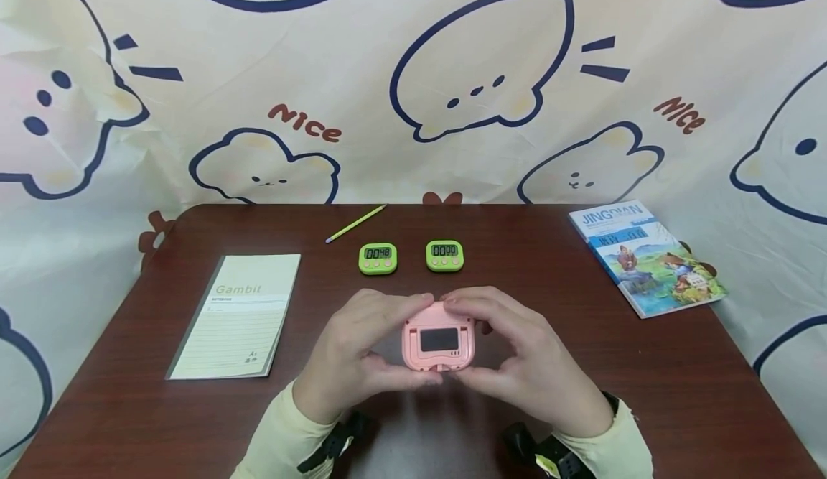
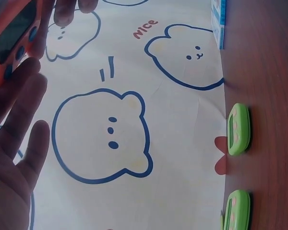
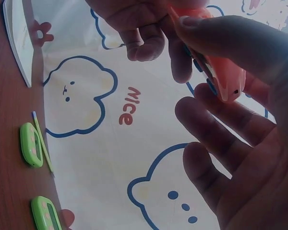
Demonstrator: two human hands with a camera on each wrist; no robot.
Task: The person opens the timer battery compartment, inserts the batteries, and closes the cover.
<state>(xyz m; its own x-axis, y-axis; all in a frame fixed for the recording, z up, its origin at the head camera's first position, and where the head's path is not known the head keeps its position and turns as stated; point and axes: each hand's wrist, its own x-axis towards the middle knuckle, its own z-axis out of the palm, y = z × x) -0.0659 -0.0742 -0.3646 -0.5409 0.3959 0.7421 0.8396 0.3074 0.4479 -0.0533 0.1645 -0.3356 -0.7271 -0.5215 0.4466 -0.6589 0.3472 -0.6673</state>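
Both hands hold a pink digital timer a little above the table, near its front edge. Its back, with a dark rectangular panel, faces me. My left hand grips its left side and my right hand grips its right side, with fingertips over the top edge and thumbs below. In the left wrist view the pink timer shows its screen and buttons at the top left. The right wrist view catches the pink timer edge-on between thumb and fingers.
Two green timers stand side by side behind the hands. A yellow-green pencil lies at the back, a Gambit notebook to the left, and a picture book at the right. A cartoon-print cloth hangs behind the brown table.
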